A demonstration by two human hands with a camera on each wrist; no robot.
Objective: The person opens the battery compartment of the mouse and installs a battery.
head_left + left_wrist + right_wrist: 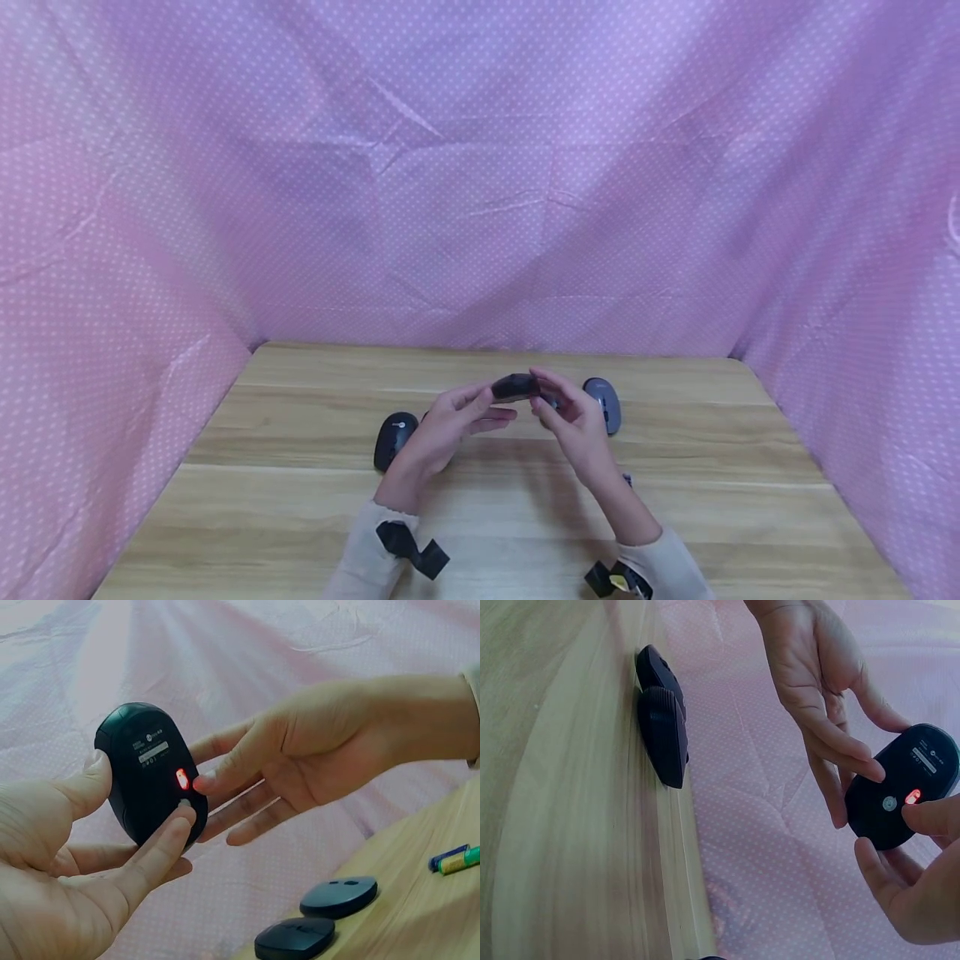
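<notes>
A black computer mouse (515,387) is held up above the table between both hands, its underside towards me in both wrist views. A red light glows in its sensor opening, beside a label and a small round switch. My left hand (452,427) holds one end, thumb on the edge and fingers against the underside and far edge. From the other side my right hand (576,423) pinches the mouse, its thumb (214,778) beside the red light and some fingers behind. The left wrist view also shows the left hand (82,870) close up.
On the wooden table (300,517), a black mouse (395,442) lies left of the hands and a grey mouse (602,405) right. Green-and-yellow and blue battery-like cylinders (459,859) lie near the right arm. Pink dotted cloth (480,208) surrounds the table.
</notes>
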